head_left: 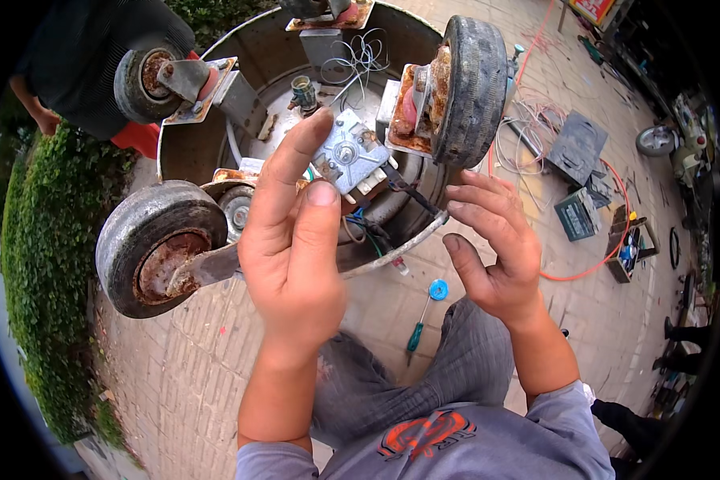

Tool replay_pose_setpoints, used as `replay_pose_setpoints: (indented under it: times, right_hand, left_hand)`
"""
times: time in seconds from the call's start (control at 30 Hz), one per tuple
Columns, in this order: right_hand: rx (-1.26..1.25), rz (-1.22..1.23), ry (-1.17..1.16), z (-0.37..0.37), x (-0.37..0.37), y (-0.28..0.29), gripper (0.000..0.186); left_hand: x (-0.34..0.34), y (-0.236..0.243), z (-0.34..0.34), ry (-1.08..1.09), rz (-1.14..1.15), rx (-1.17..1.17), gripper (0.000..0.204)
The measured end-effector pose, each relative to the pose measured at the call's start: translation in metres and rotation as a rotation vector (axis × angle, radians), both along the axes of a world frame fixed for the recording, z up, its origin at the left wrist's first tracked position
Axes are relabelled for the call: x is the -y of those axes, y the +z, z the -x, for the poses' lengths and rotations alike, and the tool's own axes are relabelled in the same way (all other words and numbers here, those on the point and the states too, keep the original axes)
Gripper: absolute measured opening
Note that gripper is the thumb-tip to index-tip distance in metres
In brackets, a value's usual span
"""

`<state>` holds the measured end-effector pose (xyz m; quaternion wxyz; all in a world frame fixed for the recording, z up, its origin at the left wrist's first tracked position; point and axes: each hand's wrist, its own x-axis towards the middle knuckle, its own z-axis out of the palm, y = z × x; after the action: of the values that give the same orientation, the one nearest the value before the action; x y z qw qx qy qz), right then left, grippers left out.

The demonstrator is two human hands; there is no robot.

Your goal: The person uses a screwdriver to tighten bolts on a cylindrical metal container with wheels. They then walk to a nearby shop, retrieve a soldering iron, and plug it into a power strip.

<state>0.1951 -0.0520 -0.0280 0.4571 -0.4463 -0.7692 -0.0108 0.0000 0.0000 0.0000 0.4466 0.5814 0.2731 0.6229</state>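
Metal tub (256, 44) partly behind left hand (292, 248)

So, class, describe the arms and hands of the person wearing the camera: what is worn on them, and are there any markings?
The left hand and right hand are ungloved, with no ring or watch in sight. Dark smudges seem to mark some fingers. The forearms are bare too, below short, plain grey sleeves.

Wheels (162, 248) (474, 92) flank a near-side gap over the drum rim (412, 244).
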Motion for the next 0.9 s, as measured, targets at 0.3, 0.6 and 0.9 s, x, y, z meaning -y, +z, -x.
replay_pose_setpoints:
  times: [0.3,0.6,0.9]
  right_hand:
    - [0.048,0.059,-0.024,0.032,-0.004,0.047,0.021]
    - [0.496,0.661,0.01,0.06,-0.04,0.063,0.03]
    - [0.42,0.815,0.162,0.045,-0.073,0.058,0.027]
  left_hand:
    - [0.003,0.005,-0.003,-0.069,-0.007,0.141,0.045]
    - [0.001,0.005,-0.007,0.004,-0.021,0.174,0.043]
    - [0.002,0.008,-0.01,0.033,-0.009,0.182,0.043]
